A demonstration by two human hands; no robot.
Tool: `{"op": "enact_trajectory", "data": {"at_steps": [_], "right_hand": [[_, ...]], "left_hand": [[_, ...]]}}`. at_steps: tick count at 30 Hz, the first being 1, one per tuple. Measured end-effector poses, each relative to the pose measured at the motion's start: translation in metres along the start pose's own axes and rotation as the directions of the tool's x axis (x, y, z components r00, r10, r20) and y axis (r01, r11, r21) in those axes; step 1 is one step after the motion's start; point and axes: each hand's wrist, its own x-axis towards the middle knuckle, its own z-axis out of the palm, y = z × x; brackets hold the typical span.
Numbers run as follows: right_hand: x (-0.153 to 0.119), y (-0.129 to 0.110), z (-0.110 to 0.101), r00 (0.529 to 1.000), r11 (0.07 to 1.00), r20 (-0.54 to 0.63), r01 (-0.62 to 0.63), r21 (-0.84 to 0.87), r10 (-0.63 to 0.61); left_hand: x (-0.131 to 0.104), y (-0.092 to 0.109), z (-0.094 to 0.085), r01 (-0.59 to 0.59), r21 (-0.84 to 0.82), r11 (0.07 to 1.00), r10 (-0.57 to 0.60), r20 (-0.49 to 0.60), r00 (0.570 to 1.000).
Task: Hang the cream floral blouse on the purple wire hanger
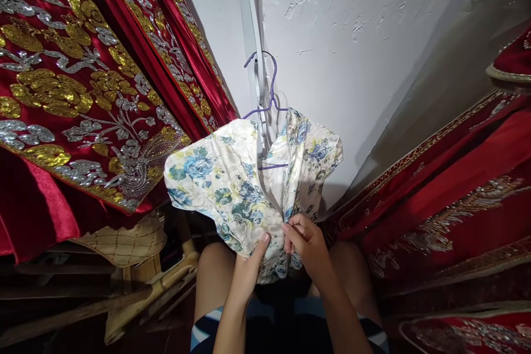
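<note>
Although the floral blouse already hangs mid-view on the purple hanger at twelve o'clock, its gaping front seems left to fasten, the right hand pinching its edge at five o'clock, the left hand gripping cloth at six.

A white wall, chipped at upper centre, darkens toward the upper right. Red embroidered cloth fills the upper left, red beaded fabric the right — wooden furniture sits in dim lower left.
</note>
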Motion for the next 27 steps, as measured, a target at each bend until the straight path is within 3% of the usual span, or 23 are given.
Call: {"op": "enact_trajectory", "data": {"at_steps": [11, 18, 20, 22, 23, 25, 26, 27], "right_hand": [[-0.004, -0.002, 0.001, 0.998, 1.000, -0.069, 0.009, 0.018, -0.007], [-0.004, 0.011, -0.007, 0.977, 0.981, -0.166, 0.109, -0.161, -0.135], [-0.006, 0.011, -0.009, 0.969, 0.972, -0.180, 0.135, -0.195, -0.170], [-0.008, 0.010, -0.011, 0.962, 0.961, -0.179, 0.162, -0.223, -0.204], [-0.008, 0.009, -0.011, 0.959, 0.954, -0.174, 0.179, -0.241, -0.224], [-0.009, 0.006, -0.011, 0.950, 0.935, -0.159, 0.217, -0.280, -0.268], [-0.010, 0.004, -0.011, 0.945, 0.925, -0.151, 0.238, -0.295, -0.291], [-0.010, 0.003, -0.010, 0.939, 0.916, -0.142, 0.259, -0.307, -0.313]], "left_hand": [[-0.005, 0.008, 0.010, -0.095, -0.080, 0.992, 0.072, -0.255, 0.964], [-0.004, 0.013, 0.008, -0.028, -0.161, 0.986, -0.008, -0.218, 0.976], [-0.003, 0.013, 0.006, -0.032, -0.166, 0.986, -0.013, -0.266, 0.964], [-0.004, 0.013, 0.004, -0.140, -0.102, 0.985, 0.089, -0.392, 0.915], [-0.005, 0.013, 0.004, -0.235, -0.031, 0.972, 0.193, -0.468, 0.863], [-0.009, 0.014, 0.007, -0.432, 0.169, 0.886, 0.447, -0.559, 0.699], [-0.012, 0.014, 0.009, -0.505, 0.265, 0.822, 0.558, -0.554, 0.618], [-0.014, 0.015, 0.011, -0.553, 0.338, 0.762, 0.641, -0.520, 0.565]]}}
